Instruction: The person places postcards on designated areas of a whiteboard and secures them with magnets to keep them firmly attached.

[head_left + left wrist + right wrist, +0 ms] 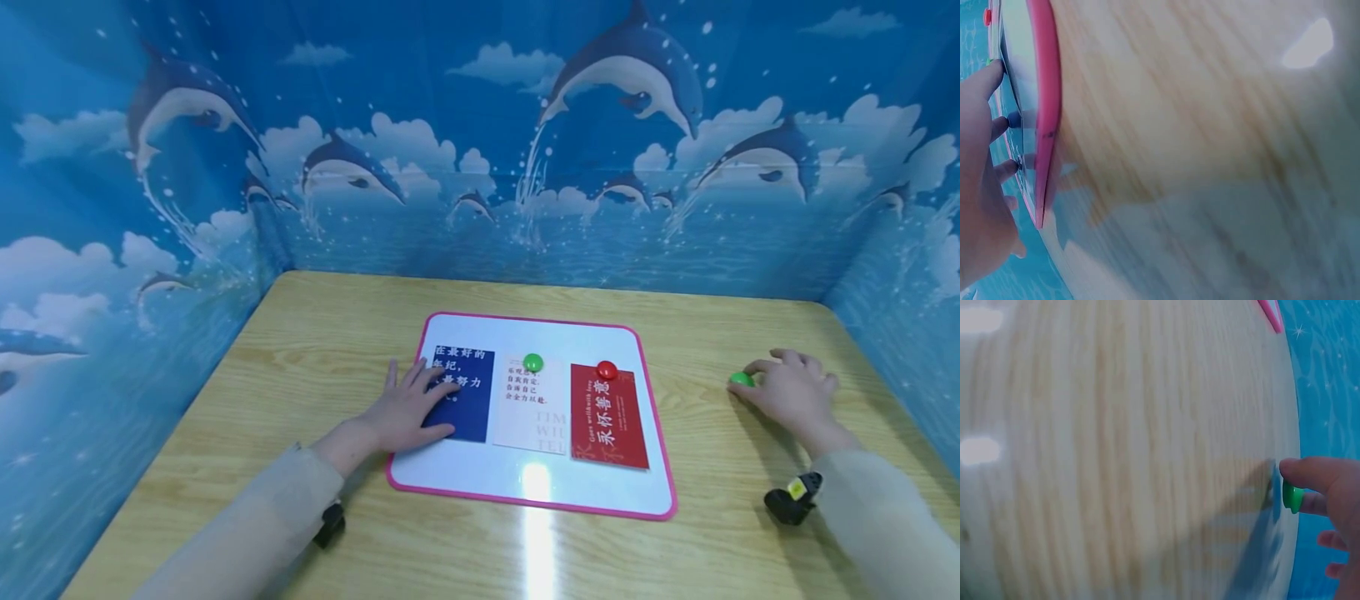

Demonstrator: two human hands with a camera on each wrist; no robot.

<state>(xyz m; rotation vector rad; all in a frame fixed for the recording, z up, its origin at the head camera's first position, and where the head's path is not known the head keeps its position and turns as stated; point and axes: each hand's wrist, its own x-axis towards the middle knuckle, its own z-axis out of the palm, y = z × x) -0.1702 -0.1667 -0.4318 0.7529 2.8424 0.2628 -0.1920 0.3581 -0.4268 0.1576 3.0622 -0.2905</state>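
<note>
My left hand rests with spread fingers on a dark blue card, which lies on the left part of a pink-rimmed whiteboard. Between thumb and fingers, my right hand pinches a green round magnet over the table, to the right of the board. A white card in the middle of the board has another green magnet at its top. On the right, a red card carries a red magnet at its upper edge. The left fingers cover part of the blue card's lettering.
The board lies flat on a wood-grain table. A blue curtain printed with dolphins hangs behind the table and along both sides. Black wrist devices are worn under the sleeves.
</note>
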